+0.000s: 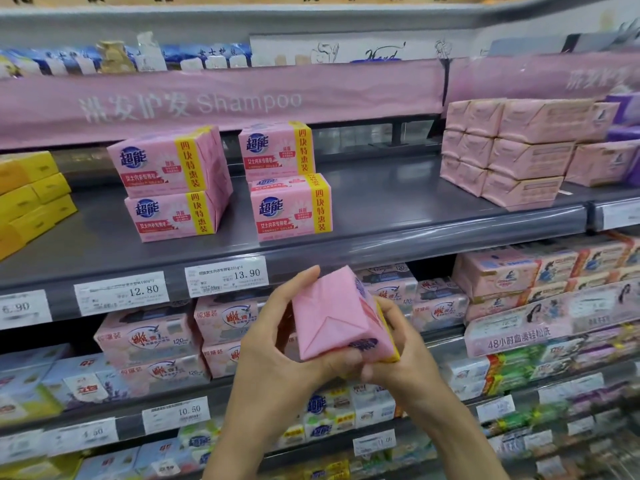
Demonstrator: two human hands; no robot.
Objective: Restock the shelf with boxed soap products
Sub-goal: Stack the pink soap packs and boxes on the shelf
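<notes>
I hold a pink soap pack (334,315) with both hands in front of the shelf, its folded end turned toward me. My left hand (277,344) grips its left side and underside. My right hand (394,355) grips its right side, where a yellow band shows. On the grey shelf (381,202) above, two stacks of the same pink packs stand: a left stack (169,183) and a right stack (287,181), each two high.
Yellow boxes (31,195) lie at the shelf's left end, and pale pink packs (509,150) are piled at its right. Bare shelf lies between the stacks. Price tags (227,276) line the shelf edge. Lower shelves hold several other soap packs (149,344).
</notes>
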